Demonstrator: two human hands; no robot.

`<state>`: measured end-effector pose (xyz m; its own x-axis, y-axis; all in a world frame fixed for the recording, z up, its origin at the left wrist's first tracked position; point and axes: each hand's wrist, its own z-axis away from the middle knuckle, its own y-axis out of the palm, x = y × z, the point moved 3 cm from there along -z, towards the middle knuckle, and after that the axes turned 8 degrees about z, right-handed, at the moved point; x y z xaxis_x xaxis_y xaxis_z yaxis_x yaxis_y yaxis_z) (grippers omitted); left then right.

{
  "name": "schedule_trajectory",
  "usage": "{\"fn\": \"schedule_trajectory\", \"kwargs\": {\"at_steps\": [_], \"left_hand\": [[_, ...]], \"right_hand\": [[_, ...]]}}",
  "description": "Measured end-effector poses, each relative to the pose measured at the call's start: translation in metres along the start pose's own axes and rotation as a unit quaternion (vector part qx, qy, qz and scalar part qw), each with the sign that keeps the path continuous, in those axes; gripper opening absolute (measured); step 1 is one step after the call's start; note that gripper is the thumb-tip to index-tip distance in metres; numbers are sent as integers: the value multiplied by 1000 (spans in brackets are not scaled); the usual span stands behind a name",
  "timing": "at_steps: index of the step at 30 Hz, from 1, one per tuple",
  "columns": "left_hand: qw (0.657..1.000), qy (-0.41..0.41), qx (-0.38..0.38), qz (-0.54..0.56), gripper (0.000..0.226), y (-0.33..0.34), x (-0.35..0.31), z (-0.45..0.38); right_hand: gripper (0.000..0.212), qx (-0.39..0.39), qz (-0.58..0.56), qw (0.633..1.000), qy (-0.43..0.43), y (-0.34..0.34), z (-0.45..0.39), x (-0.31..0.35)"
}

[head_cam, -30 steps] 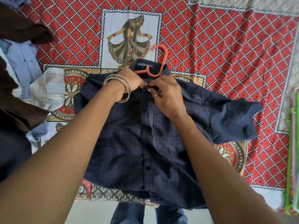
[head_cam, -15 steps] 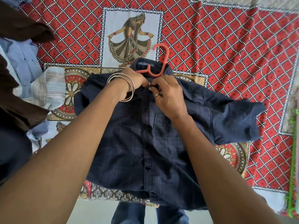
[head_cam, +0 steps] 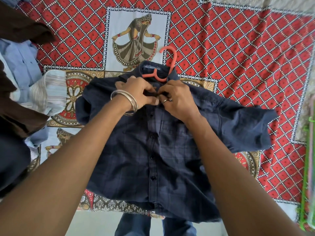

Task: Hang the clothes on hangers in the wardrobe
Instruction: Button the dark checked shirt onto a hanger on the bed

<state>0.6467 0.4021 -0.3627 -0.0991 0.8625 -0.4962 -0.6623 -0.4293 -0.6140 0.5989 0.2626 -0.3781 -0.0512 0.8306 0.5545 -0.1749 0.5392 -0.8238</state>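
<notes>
From my feed, most of the orange hanger (head_cam: 167, 65) is buried inside the navy shirt (head_cam: 153, 150); only its hook and neck show. My fingers (head_cam: 154, 101) crowd the top of the placket, so I can't see the button there. The collar label's lettering is too small to read. The pile of clothes (head_cam: 25, 79) runs off the left edge, and the green hangers (head_cam: 306, 176) are blurred and cut by the right edge.

The shirt (head_cam: 163, 150) was navy with faint checks, the hanger (head_cam: 167, 65) coral, the bedsheet (head_cam: 230, 48) red-diamond latticed with dancer panels, beside brown (head_cam: 22, 26), pale-blue (head_cam: 22, 62) and striped (head_cam: 49, 89) clothes.
</notes>
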Motion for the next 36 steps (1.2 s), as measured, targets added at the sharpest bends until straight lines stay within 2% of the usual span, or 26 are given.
{"fn": "schedule_trajectory", "kwargs": {"at_steps": [3,7,10,14,17,19,21,23,25,27,31,36], "left_hand": [[995,37,-85,-39,28,5,-2,5],[989,81,-120,-25,22,9,1,7],[987,89,-135,5,24,8,-1,7],[991,75,-110,6,29,5,-1,2],[995,14,-96,-2,33,2,6,-1],[994,-21,-72,83,27,3,13,-1],[983,-38,-61,168,23,4,20,-2],[984,-50,-62,157,21,4,20,-2],[984,-51,-63,157,15,4,17,-3],[978,-51,-63,193,5,3,12,-2],[975,-48,-71,204,12,2,9,2],[979,-50,-55,189,13,6,10,1]], "right_hand": [[13,42,5,999,-18,-3,-7,-2],[13,83,22,994,-60,-8,-18,-6],[16,72,36,996,-31,-3,-15,-9],[15,73,37,996,37,1,-10,-9],[19,-1,42,995,92,-2,-4,-2],[28,-94,46,985,137,-8,3,4],[22,-123,-41,975,181,-6,12,10],[13,-91,-130,962,222,5,21,14],[10,-71,-141,955,250,14,31,18],[19,-64,-164,942,285,18,36,20],[23,-66,-265,896,351,22,32,24],[13,-49,-297,881,364,21,32,23]]}}
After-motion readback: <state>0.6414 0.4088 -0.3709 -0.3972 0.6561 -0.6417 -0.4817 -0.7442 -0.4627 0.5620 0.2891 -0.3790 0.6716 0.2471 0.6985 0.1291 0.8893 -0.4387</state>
